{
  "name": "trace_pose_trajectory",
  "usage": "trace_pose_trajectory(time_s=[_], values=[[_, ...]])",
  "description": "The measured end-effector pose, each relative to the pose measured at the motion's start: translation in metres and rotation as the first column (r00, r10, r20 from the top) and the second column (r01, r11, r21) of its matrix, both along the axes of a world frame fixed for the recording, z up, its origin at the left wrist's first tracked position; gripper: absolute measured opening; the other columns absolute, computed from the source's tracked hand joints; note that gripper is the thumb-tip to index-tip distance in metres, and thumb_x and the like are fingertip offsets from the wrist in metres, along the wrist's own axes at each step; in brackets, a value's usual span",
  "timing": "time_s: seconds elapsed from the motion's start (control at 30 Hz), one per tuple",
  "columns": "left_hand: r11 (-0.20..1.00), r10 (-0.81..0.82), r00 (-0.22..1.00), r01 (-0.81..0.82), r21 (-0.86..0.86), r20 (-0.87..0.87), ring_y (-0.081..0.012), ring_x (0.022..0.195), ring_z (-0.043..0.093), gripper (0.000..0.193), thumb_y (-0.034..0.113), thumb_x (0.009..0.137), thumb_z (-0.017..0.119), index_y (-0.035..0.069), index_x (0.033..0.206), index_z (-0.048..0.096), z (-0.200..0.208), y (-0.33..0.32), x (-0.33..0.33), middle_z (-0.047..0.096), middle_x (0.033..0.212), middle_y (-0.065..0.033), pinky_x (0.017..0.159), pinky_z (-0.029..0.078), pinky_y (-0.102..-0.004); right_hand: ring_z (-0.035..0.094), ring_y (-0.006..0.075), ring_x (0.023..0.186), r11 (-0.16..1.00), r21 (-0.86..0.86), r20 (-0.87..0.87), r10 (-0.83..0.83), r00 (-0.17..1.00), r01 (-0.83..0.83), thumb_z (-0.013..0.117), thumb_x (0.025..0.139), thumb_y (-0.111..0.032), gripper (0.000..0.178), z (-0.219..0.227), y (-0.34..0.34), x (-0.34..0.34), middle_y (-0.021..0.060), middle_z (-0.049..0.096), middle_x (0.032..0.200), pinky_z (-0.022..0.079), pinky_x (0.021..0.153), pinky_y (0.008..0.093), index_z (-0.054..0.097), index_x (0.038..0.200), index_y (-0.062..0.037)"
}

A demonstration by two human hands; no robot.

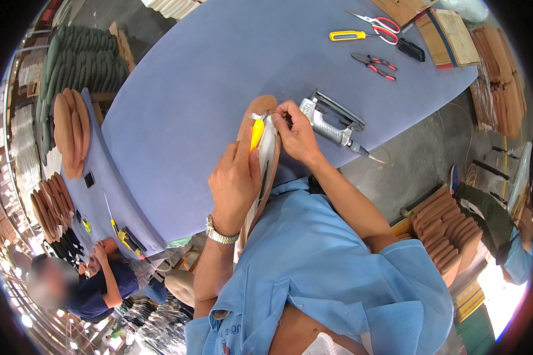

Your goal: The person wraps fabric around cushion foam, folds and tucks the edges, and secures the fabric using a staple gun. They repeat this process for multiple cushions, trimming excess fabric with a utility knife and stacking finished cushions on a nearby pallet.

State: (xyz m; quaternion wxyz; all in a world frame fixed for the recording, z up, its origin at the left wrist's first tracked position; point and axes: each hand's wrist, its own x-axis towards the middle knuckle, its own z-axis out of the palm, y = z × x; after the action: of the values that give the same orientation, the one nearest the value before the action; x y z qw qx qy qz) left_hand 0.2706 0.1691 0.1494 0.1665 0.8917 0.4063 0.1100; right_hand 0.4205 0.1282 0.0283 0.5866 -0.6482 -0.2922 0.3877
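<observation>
A long brown padded piece [263,104] stands against my body at the table's near edge, its underside with white lining [267,145] turned up. My left hand [236,180] is closed around a tool with a yellow handle [256,135], its tip pointed at the far end of the piece; the tip itself is too small to make out. At that same end my right hand [296,131] pinches the edge of the brown cover. Just right of my right hand, a silver air staple gun [331,125] lies on the table with its hose attached.
On the blue table [195,89] lie scissors [385,26], a yellow screwdriver [347,35], pliers [376,64] and a black object [411,49]. Cardboard boxes [450,38] sit at the far right corner. Brown pads [72,133] are stacked at left. Another person [100,290] works at lower left.
</observation>
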Motion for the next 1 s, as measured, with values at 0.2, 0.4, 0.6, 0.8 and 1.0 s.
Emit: trace_pose_trajectory(time_s=[0.2, 0.4, 0.6, 0.8, 1.0], values=[[0.997, -0.017, 0.999, 0.020, 0.069, -0.038, -0.0274, 0.067, 0.067, 0.041, 0.017, 0.100, 0.062, 0.012, 0.140, 0.061, -0.005, 0.002, 0.004, 0.068, 0.094, -0.0073, 0.057, 0.054, -0.0388, 0.059, 0.0164, 0.081, 1.000, 0.005, 0.007, 0.014, 1.000, -0.014, 0.061, 0.101, -0.015, 0.013, -0.003, 0.003, 0.002, 0.0076, 0.062, 0.087, 0.050, 0.073, 0.0329, 0.058, 0.104, -0.0025], [0.995, -0.014, 0.985, 0.030, 0.092, -0.170, -0.0294, 0.067, 0.067, 0.043, 0.020, 0.101, 0.060, 0.013, 0.144, 0.057, 0.005, 0.000, 0.013, 0.067, 0.092, -0.0076, 0.056, 0.054, -0.0410, 0.060, 0.0170, 0.081, 1.000, 0.013, -0.022, 0.012, 1.000, -0.012, 0.061, 0.101, -0.016, 0.015, 0.003, 0.004, 0.003, 0.0088, 0.064, 0.088, 0.051, 0.073, 0.0331, 0.058, 0.103, -0.0020], [0.999, -0.031, 0.965, 0.038, 0.022, -0.260, -0.0316, 0.067, 0.068, 0.049, 0.021, 0.102, 0.058, 0.015, 0.150, 0.050, 0.011, 0.002, 0.016, 0.065, 0.091, -0.0096, 0.056, 0.055, -0.0427, 0.059, 0.0147, 0.080, 0.998, 0.058, 0.023, -0.011, 1.000, 0.010, 0.061, 0.101, -0.017, 0.015, -0.004, 0.007, 0.002, 0.0077, 0.063, 0.087, 0.050, 0.069, 0.0318, 0.058, 0.103, -0.0023], [0.999, -0.025, 0.961, 0.031, 0.018, -0.275, -0.0321, 0.066, 0.067, 0.050, 0.022, 0.102, 0.057, 0.016, 0.151, 0.048, 0.011, 0.002, 0.014, 0.065, 0.091, -0.0100, 0.055, 0.055, -0.0435, 0.056, 0.0130, 0.076, 0.997, 0.071, -0.020, -0.018, 1.000, 0.019, 0.062, 0.100, -0.016, 0.015, -0.006, 0.010, -0.002, 0.0056, 0.060, 0.085, 0.047, 0.065, 0.0306, 0.057, 0.101, -0.0028], [0.999, -0.016, 0.979, 0.026, 0.044, -0.203, -0.0317, 0.065, 0.067, 0.049, 0.023, 0.102, 0.058, 0.016, 0.150, 0.050, 0.002, 0.002, 0.006, 0.064, 0.089, -0.0094, 0.054, 0.055, -0.0427, 0.055, 0.0133, 0.078, 0.998, 0.053, -0.048, -0.014, 0.999, 0.016, 0.061, 0.100, -0.015, 0.013, -0.007, 0.013, -0.002, 0.0049, 0.060, 0.086, 0.048, 0.069, 0.0305, 0.056, 0.101, -0.0029]])
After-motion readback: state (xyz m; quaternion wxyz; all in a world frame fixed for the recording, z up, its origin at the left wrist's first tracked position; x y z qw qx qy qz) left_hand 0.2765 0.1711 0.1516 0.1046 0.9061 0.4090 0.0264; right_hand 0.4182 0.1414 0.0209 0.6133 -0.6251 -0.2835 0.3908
